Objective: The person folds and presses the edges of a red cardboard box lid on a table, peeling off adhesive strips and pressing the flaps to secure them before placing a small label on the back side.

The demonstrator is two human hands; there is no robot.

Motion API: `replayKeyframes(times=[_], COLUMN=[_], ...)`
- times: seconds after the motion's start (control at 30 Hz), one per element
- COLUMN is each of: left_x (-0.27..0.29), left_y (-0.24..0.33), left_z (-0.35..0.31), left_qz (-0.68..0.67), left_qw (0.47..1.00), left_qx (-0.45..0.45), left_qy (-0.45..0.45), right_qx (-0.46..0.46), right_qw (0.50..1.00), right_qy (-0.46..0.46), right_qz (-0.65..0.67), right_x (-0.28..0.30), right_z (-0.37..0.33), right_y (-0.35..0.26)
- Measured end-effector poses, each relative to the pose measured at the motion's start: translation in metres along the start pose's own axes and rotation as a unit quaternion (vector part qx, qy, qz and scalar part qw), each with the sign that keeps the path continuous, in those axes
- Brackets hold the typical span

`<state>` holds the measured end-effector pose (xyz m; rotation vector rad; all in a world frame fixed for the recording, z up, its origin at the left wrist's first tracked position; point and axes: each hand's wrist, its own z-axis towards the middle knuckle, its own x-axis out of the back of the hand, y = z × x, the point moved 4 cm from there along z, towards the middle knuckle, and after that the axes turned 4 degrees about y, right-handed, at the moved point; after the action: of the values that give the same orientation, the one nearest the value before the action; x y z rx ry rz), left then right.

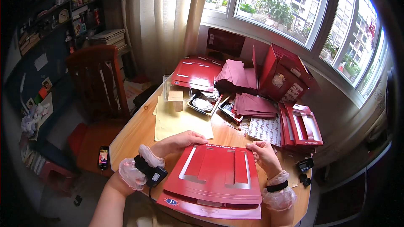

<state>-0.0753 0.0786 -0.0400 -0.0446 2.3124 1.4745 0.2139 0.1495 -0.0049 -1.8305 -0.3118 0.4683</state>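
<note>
A flat red card package (217,168) with cut-out windows and a pale strip along its near edge lies in front of me, above the near part of the wooden table. My left hand (182,141) is closed at its far left corner, thumb and fingers pinching the edge. At the far right corner my right hand (266,154) pinches the same edge. Beyond it sit a stack of dark pink envelopes (256,107), a black tray (202,104) with whitish pieces, and a second small tray (229,112). Similar red card packages (304,125) are stacked to the right.
Yellow paper (180,127) lies at the left with a small wooden block (176,99) on it. Further back are a red card sheet (195,72), more envelopes (237,75) and a red box (280,75). A phone (103,157) rests beside the table's left edge; a chair (97,82) stands behind.
</note>
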Motion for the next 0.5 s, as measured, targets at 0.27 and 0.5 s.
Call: replayKeyframes(times=[0.27, 0.5], left_x=[0.003, 0.005], left_y=[-0.004, -0.004], left_z=[-0.002, 0.000], left_qz=[0.006, 0.031], left_qw=[1.000, 0.999], left_qx=[0.012, 0.008], left_qy=[-0.002, -0.011], right_qx=[-0.017, -0.028], right_qw=[0.999, 0.999], right_qy=[-0.023, -0.031], right_qz=[0.017, -0.008], right_x=[0.004, -0.003], right_z=[0.005, -0.005], right_y=[0.006, -0.004])
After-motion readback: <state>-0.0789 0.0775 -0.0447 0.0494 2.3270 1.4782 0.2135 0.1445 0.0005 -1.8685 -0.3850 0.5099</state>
